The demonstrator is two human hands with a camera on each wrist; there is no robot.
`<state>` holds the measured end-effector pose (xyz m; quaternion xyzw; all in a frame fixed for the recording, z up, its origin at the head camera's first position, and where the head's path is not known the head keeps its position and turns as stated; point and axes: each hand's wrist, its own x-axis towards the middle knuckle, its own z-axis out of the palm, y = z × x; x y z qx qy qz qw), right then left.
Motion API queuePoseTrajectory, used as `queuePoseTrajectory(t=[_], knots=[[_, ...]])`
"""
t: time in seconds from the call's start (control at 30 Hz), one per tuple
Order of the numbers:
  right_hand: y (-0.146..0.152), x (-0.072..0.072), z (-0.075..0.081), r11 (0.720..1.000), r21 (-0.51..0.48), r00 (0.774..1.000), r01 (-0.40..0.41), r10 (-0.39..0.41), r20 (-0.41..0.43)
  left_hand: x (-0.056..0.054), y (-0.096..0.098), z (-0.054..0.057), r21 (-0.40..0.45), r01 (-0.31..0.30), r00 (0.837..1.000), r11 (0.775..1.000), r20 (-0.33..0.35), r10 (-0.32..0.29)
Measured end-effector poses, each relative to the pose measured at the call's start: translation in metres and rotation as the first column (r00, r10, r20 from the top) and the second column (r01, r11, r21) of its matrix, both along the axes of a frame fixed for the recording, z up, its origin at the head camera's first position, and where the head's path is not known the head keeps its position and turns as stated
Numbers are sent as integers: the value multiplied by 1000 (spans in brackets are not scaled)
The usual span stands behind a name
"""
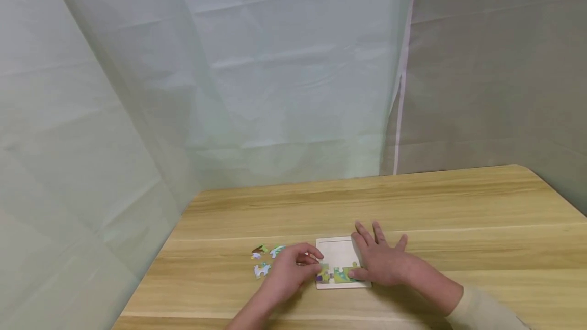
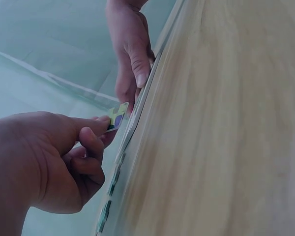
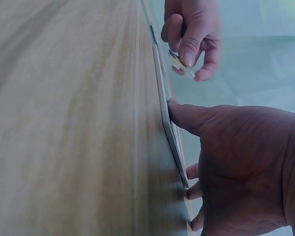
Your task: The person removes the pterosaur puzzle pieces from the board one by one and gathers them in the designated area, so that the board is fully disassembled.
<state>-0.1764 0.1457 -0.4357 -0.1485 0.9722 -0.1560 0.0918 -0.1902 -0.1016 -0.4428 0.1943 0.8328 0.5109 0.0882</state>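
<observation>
My left hand [image 1: 290, 273] pinches a yellow-green and purple jigsaw piece [image 2: 119, 115] between thumb and fingertips. In the right wrist view that piece is tilted and held just above the puzzle tray. The flat white puzzle tray [image 1: 337, 251] lies on the table, with joined green pieces [image 1: 341, 275] along its near side. My right hand [image 1: 384, 263] lies over the tray's right side with fingers spread. Its thumb rests on the near pieces, and its other fingers reach past the far right edge. The palm hides part of the tray.
Several loose jigsaw pieces [image 1: 262, 270] lie to the left of the tray, partly behind the left hand. The wooden table [image 1: 458, 208] extends around the tray. Pale cloth sheets [image 1: 293, 90] hang behind and to the left of it.
</observation>
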Motion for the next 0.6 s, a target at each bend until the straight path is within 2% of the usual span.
queuePoseTrajectory(t=[0.23,0.37,0.6], knots=[[-1,1,1,1000,0,1000,-11,11,8,0,-14,1,7,-20,1000,1000,4,20],[0,1,1,1000,-1,1000,-14,14,3,-1,-24,-2,36,-31,999,999,31,29],[1,2,1,1000,-3,1000,-12,12,1,0,-41,-1,23,-46,996,999,77,44]])
